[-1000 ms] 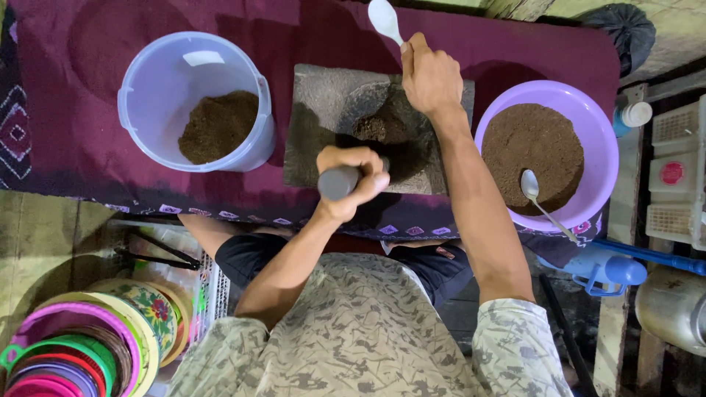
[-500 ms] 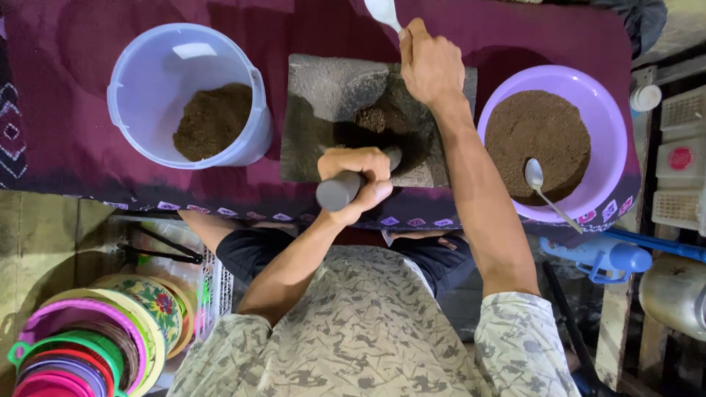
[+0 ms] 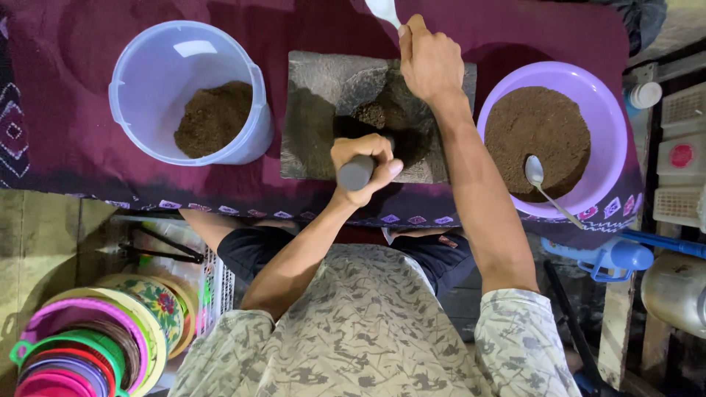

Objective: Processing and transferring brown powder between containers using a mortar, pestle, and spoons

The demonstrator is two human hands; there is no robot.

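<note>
A flat grey grinding stone [image 3: 312, 110] lies on the maroon cloth, with a small heap of brown powder [image 3: 379, 114] on it. My left hand [image 3: 364, 165] grips a dark cylindrical stone pestle [image 3: 357, 174] at the slab's near edge. My right hand [image 3: 430, 62] reaches over the far side of the slab and holds a white spoon [image 3: 384, 10], whose bowl sticks out at the top edge. The spoon's handle is hidden in the fist.
A pale blue bucket [image 3: 147, 81] with brown powder stands at the left. At the right sits a purple basin [image 3: 610, 117] full of the same powder, with a metal spoon [image 3: 540, 184] in it. Stacked colourful sieves [image 3: 88, 345] lie at lower left.
The view has shifted slightly. My right hand with the white spoon has moved a little further over the slab; my left hand keeps hold of the pestle.
</note>
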